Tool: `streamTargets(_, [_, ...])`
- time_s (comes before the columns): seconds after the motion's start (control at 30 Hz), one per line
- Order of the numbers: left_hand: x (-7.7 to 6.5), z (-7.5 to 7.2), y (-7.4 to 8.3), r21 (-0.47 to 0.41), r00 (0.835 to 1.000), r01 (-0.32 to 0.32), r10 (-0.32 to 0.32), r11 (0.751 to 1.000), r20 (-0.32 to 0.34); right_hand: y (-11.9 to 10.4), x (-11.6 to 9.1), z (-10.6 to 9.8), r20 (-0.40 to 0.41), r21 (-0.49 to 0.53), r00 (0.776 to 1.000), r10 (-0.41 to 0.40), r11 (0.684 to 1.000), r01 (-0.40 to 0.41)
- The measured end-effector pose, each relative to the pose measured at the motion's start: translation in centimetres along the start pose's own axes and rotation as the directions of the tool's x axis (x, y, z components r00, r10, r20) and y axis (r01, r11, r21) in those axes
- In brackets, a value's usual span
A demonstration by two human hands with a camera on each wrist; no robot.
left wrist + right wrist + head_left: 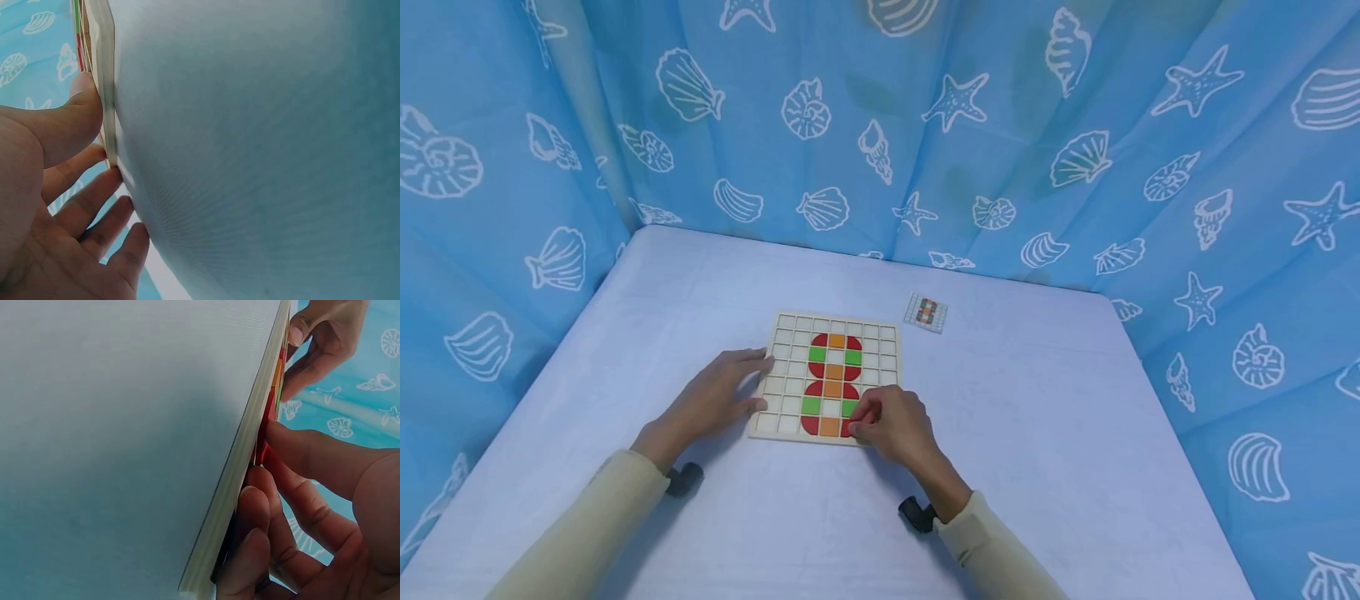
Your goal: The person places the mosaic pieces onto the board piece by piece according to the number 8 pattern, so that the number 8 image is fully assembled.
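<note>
A pale wooden grid board (pixel 782 385) lies on the table, bearing red, orange and green tiles laid in a figure-eight shape. Along its left edge rests my left hand (pixel 715 398), thumb and fingers spread and touching the rim; in the left wrist view the thumb (pixel 81 112) lies against the board's side. My right hand (pixel 895 423) is over the lower right part of the board. Its thumb and forefinger pinch a red tile (pixel 263 439) at the bottom right corner of the pattern, and the hand covers some of the grid cells.
A small card (pixel 927 312) printed with a similar grid pattern lies beyond the board's upper right corner. White cloth covers the table (pixel 1037 400). A blue curtain (pixel 865 100) with shell prints stands around the back and sides.
</note>
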State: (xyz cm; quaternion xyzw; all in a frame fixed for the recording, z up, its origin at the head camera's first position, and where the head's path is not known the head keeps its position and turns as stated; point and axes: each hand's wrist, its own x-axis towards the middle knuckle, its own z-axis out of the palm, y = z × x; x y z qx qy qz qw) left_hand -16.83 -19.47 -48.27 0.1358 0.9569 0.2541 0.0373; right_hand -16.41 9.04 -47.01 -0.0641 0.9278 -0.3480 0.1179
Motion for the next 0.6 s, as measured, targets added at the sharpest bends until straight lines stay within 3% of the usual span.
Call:
streamTargets(0.4, [-0.1,-0.4,0.0,0.011,1.0,0.008,-0.009,1.0,0.018,0.1,0.2,-0.1,-0.009,-0.004,0.999,-0.033,0.999,0.033])
streamTargets(0.6, [0.0,-0.9,0.0,0.012,1.0,0.016,-0.016,1.0,0.023,1.3,0.2,-1.7,-0.143,-0.031,0.987,-0.068,0.997,0.064])
